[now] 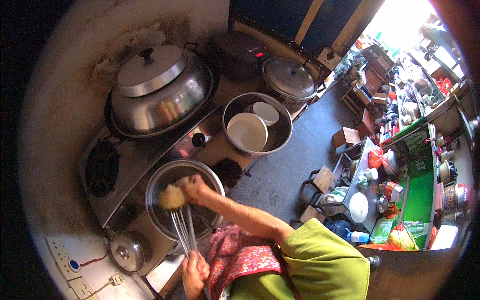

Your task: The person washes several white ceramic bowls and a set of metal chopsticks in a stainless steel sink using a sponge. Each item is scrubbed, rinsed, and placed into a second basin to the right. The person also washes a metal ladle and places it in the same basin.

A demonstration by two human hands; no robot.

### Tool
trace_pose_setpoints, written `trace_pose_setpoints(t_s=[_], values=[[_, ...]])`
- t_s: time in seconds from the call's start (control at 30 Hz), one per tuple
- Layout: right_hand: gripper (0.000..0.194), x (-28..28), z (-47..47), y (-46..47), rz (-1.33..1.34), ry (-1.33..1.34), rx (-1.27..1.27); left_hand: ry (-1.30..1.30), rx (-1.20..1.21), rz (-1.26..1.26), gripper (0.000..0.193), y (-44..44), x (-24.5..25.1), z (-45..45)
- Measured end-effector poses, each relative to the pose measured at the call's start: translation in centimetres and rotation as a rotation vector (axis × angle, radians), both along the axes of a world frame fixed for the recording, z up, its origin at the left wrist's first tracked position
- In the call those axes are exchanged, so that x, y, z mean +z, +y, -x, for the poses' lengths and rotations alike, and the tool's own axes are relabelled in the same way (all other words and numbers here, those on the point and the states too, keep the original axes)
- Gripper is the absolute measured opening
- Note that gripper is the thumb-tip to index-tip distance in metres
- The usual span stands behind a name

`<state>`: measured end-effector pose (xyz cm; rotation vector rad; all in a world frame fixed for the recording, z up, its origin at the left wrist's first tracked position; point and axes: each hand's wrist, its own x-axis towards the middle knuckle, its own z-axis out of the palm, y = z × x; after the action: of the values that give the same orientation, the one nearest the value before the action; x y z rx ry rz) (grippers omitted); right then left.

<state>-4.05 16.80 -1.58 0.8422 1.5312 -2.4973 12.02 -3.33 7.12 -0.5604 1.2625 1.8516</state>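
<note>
My left hand (194, 270), low in the view, grips the lower ends of several long, thin metal utensils (182, 228); they may be chopsticks or skewers. They point up over a round metal basin (153, 221). My right hand (197, 189) is over the same basin, its fingers closed on a pale yellow, fibrous scrubber (172, 197). That scrubber lies against the upper ends of the utensils and hides them. The bottom of the basin looks dark, and what it holds is hard to make out.
A gas stove (131, 165) carries a large lidded wok (165, 108). Beyond my basin stands a metal bowl (227, 127) with two white bowls (247, 133) inside. A lidded pot (290, 78) sits farther back. A small pot lid (125, 253) is at lower left; a cluttered table (354, 180) is right.
</note>
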Motion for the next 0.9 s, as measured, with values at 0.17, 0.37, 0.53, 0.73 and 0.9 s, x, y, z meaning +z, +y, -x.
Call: trace_pose_setpoints(t_s=[0.17, 0.37, 0.53, 0.73, 0.9], values=[[0.027, 1.6, 0.3, 2.5, -0.55, 0.454, 0.124, 0.062, 0.063, -0.035, 0.03, -1.9, 3.3, -1.6], [0.083, 8.1, -3.8, 3.3, -0.899, 0.526, 0.831, 0.28, 0.255, 0.022, 0.033, 1.7, 2.4, 3.4], [0.041, 12.6, -7.0, 6.5, 0.347, 0.177, 0.369, 0.285, -0.22, -0.115, 0.017, 9.9, 3.0, 5.2], [0.046, 16.4, -8.9, 16.5, 0.079, 0.502, -0.456, 1.042, -0.561, 0.19, 0.025, 14.6, 2.9, 6.2], [0.037, 14.3, -7.7, 28.0, -0.329, 0.853, -1.031, 1.228, -0.449, 0.645, 0.018, 11.3, 2.2, 4.5]])
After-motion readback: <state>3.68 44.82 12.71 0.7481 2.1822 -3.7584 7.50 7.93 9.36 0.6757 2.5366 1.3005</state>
